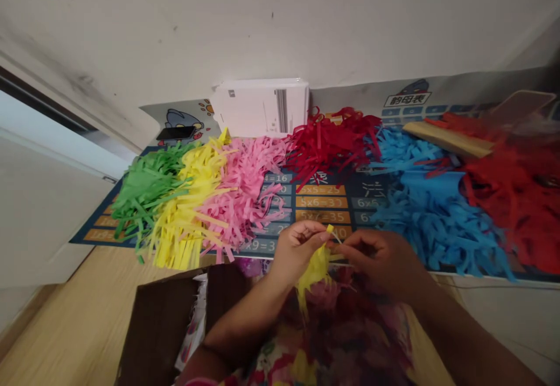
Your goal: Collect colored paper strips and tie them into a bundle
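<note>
Close to the table's front edge, my left hand (pixel 294 253) pinches the top of a yellow paper tassel (pixel 317 270), whose fringe hangs below the fingers. My right hand (pixel 381 256) is closed at the thumb and forefinger on a thin pale strip (pixel 336 237) that runs to the tassel's folded top. Whether this strip is string or tape I cannot tell. Beneath the hands, pink and dark red fringe lies blurred over my lap. Nearest on the table are a pink tassel pile (pixel 247 185) to the left and a blue tassel pile (pixel 441 223) to the right.
Green (pixel 151 179) and yellow tassels (pixel 192 199) lie at the left, dark red ones (pixel 335 141) at the back, red ones (pixel 520 199) far right. A white box (pixel 258 109) leans by the wall near a phone (pixel 175 133). An open carton (pixel 157 322) stands below.
</note>
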Available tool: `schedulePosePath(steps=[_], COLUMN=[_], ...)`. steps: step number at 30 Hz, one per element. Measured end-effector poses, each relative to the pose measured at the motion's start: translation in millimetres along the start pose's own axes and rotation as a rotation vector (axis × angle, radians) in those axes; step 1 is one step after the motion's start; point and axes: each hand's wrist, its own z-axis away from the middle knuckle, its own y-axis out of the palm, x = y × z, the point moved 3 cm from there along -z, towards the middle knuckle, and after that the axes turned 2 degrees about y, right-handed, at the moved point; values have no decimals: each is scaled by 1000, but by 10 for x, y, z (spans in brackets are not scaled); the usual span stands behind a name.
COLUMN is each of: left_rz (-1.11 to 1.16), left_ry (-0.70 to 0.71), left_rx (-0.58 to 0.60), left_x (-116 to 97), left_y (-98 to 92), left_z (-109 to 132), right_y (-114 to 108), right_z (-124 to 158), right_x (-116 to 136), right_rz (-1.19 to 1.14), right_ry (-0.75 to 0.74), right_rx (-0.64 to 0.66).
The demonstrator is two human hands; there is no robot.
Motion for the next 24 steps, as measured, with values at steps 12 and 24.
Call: schedulePosePath(steps=[12, 24], left_rz=[-694, -1191], left_ry=[375, 725], left_rx=[76, 151], left_x=[-56, 153], left_y=[12, 162], left_z=[106, 101], right_y=[28, 66], right_z=[-79, 55], right_x=[-134, -248], right_rz=[-260, 305], right_ry=[85, -224], right_rx=[160, -25])
